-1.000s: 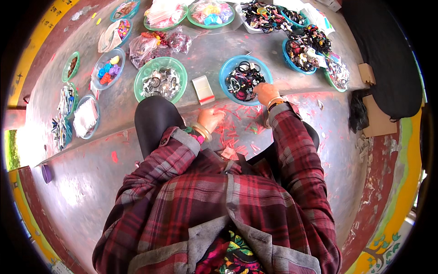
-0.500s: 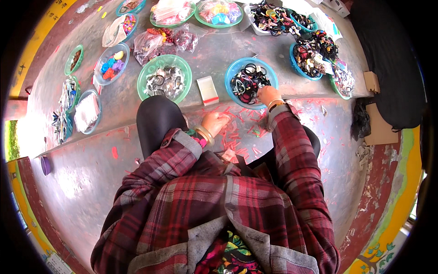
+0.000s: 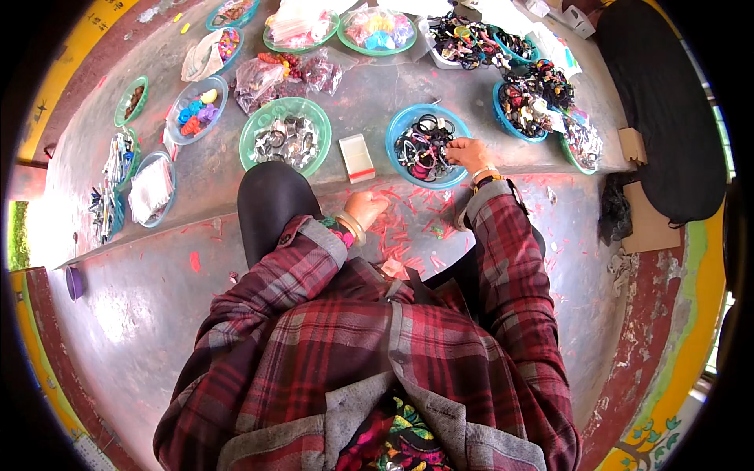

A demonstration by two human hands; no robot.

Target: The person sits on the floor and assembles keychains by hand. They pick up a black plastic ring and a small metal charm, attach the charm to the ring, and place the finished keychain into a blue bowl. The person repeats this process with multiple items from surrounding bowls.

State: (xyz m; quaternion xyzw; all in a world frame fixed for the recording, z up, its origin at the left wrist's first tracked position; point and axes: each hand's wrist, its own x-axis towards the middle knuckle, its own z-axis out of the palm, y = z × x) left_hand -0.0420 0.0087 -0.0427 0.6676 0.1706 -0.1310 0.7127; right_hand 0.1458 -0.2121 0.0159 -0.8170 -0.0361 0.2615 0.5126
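Right hand (image 3: 469,152) reaches forward with the arm extended, plaid sleeve pulled back from a bangled wrist, and rests on the near right rim of a blue bowl (image 3: 402,129) of dark hair ties. Fingers are curled down into the bowl's contents; whether they pinch a tie cannot be told. The bowl stands at the front edge of the raised concrete ledge (image 3: 369,94), just right of a small clear packet (image 3: 356,157) lying flat.

Left hand (image 3: 369,209) is drawn in close to the body, wrist bent, fingers loosely closed; whether it holds anything cannot be told. It sits below the ledge's front edge, over a scatter of red paper strips (image 3: 408,224) on the lower floor, just beside a black-clad knee (image 3: 271,206).

A green bowl (image 3: 253,133) of metal clips stands left of the packet, also near the front edge. Further bowls of coloured hair accessories line the far edge and left end of the ledge.

Compared with half a second ago: the right hand remains at the blue bowl's rim with little change. The left hand has kept its place near the knee. Bowls and packet have not shifted on the ledge.
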